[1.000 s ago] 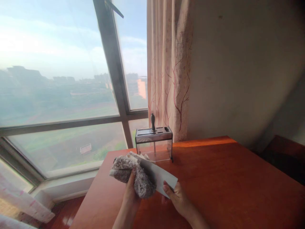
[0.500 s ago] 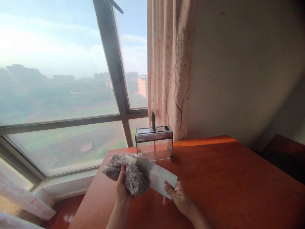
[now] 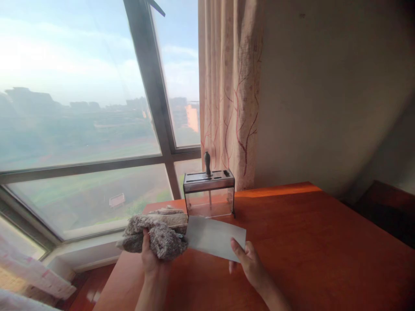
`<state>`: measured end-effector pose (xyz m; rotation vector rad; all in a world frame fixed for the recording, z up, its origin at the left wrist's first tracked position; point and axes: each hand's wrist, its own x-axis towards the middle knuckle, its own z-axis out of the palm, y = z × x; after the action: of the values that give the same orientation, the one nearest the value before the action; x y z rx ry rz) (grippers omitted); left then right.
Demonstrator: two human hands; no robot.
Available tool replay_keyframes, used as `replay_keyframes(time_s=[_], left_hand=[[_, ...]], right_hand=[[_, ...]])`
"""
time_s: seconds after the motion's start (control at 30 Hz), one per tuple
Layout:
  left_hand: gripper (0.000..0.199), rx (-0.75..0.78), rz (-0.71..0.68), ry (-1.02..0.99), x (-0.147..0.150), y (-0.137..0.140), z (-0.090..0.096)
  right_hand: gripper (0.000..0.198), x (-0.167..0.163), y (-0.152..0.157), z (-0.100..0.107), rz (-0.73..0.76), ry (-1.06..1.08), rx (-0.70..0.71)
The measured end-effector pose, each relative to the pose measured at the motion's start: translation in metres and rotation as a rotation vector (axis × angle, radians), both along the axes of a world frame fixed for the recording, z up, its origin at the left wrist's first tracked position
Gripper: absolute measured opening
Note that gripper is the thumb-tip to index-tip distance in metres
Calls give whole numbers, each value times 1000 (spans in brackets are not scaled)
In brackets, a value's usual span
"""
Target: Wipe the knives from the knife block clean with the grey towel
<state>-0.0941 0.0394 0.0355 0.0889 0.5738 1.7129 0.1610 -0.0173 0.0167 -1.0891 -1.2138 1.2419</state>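
My left hand [image 3: 154, 259] is wrapped round a bunched, fluffy grey-brown cloth [image 3: 167, 242], its thumb pressing on the near side. At the cloth's right edge is a wide, flat metal blade that looks like a cleaver [image 3: 214, 237]. My right hand [image 3: 251, 259] grips the blade's right end, thumb on the front face and fingers behind. The cleaver's handle cannot be seen. Both hands are raised over the near part of the table. Behind the blade stands a clear-sided knife block [image 3: 209, 183] with one dark-handled knife [image 3: 208, 164] upright in it.
The reddish-brown wooden table [image 3: 308, 242] extends to the right and away from me. Beyond its left and far sides are a large window [image 3: 81, 112] and a patterned curtain [image 3: 231, 95]. A bare wall [image 3: 308, 99] rises at the back right.
The cloth and my left hand have moved left along the blade, uncovering more of it. My right hand has shifted slightly right, and the blade lies closer to level.
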Motion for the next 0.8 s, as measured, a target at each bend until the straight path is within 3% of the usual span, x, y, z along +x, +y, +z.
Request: replay_keyframes(time_s=[0.1,0.23,0.37,0.5,0.63,0.8], left_hand=[[38,52,29,-31,14,-4,-1],[38,102,-116,-85,31,-8,-7],[36,153,-220,-101,43,-5,-19],[33,41,-281,-67,58,-8,-23],[29,-38,-387,-15,77,-18,-14],[21,-97,-291,49,74,-21,-1]], right_hand=[[65,-7,0,-4,18,-19,15],[69,-16,-1,-8,105,-61,53],[67,-22,-2,-14,94,-99,62],[56,-27,-1,-29,82,-84,59],[50,-29,4,-38,93,-28,56],[52,-30,7,-34,158,1,31]])
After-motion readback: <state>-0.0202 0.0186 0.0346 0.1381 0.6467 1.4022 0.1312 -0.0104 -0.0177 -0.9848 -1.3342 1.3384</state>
